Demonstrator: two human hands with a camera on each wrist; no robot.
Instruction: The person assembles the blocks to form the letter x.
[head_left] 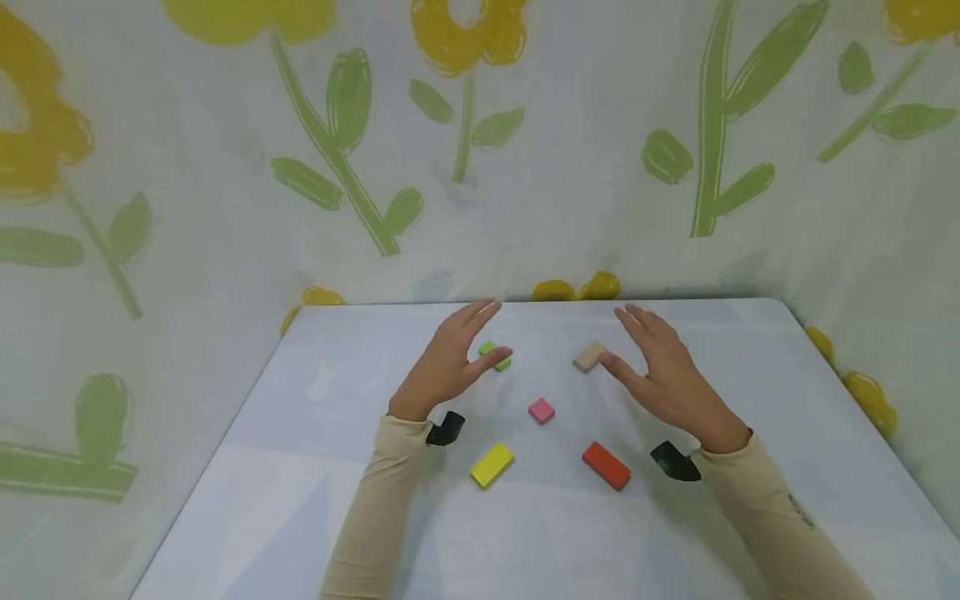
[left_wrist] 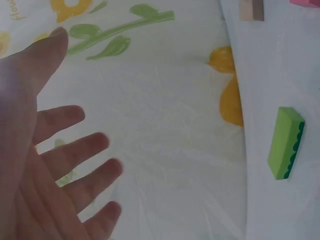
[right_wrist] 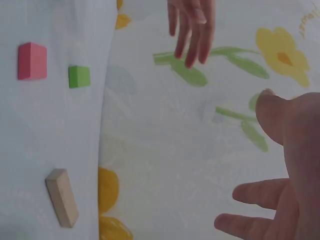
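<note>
Left grip (head_left: 447, 364) and right grip (head_left: 667, 379) hover spread above the desk (head_left: 532, 533). In the head view, the green block (left_wrist: 284, 142) there is partly hidden by the left thumb (head_left: 490, 360), the wooden block (head_left: 587, 357) by the right thumb (head_left: 619, 370); the left wrist view crops the pink block (head_left: 542, 411).

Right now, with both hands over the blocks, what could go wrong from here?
1. Occlusion: in the head view, the left hand partly covers the green block and the right hand overlaps the wooden block, so that camera might misjudge a grasp.
2. Collision: the pink block sits centrally among the others; both hands reaching for it might bump.
3. Nudge: the black piece at the left wrist could knock the yellow block if lowered.
</note>
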